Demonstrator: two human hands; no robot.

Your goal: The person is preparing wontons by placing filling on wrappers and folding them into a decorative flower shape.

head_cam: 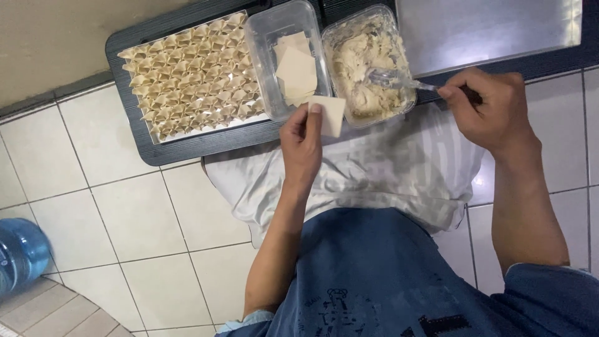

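My left hand [301,145] pinches a square pale dough wrapper [331,115] by one edge, just below two clear plastic tubs. One clear tub [259,56] holds a small stack of wrappers [296,70]. The other tub [395,39] is filled with pale minced filling [362,68]. My right hand [490,109] grips the handle of a clear plastic fork [393,78] whose tines rest in the filling. Left of the tubs, a sheet on the dark tray [134,131] carries several rows of folded dumplings [190,75].
A shiny metal surface [486,28] lies beyond the filling tub. My lap in pale shorts [374,181] sits below the tray. White floor tiles [112,206] spread to the left, with a blue water bottle [22,253] at the left edge.
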